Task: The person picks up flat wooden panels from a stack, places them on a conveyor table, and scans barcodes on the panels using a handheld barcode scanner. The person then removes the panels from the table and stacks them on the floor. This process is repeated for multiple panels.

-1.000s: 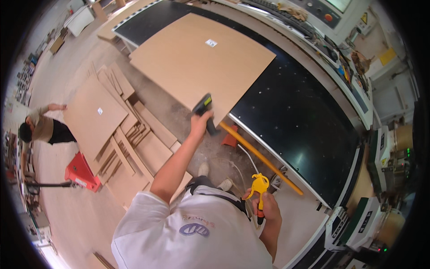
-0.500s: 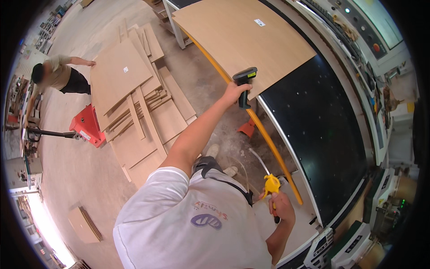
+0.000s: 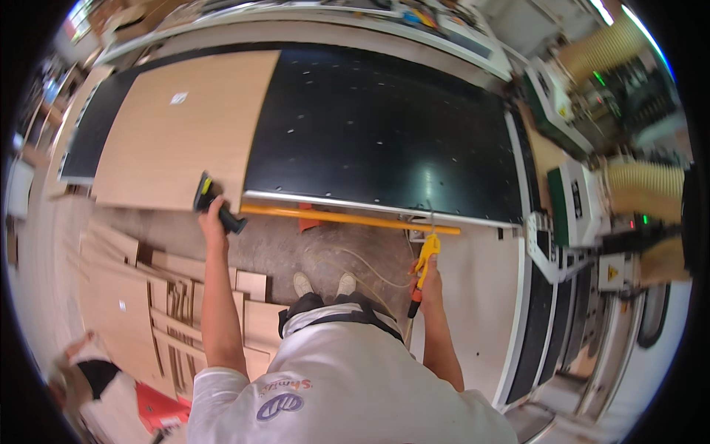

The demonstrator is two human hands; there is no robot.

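My left hand (image 3: 212, 220) is closed round the grip of a black handheld barcode scanner (image 3: 201, 194), held out over the front edge of a light wood-coloured panel (image 3: 185, 133). A small white label (image 3: 178, 98) is stuck on the panel. The panel lies on a long black machine bed (image 3: 370, 140). At the bed's front edge, further right, my right hand (image 3: 432, 282) grips a yellow air blow gun (image 3: 427, 251) with its thin nozzle pointing toward the bed. Small light specks dot the bare black surface.
An orange-yellow bar (image 3: 347, 217) runs along the bed's front. Stacked boards (image 3: 122, 311) are at lower left, beside a red pallet jack (image 3: 155, 407) and another person (image 3: 74, 377). Machine heads with ribbed hoses (image 3: 643, 189) stand at right. A thin hose (image 3: 362, 263) trails over the floor.
My view has turned right, so the bed now runs across in front of me. The blow gun has come up to the bed's edge. Both hands keep their tools.
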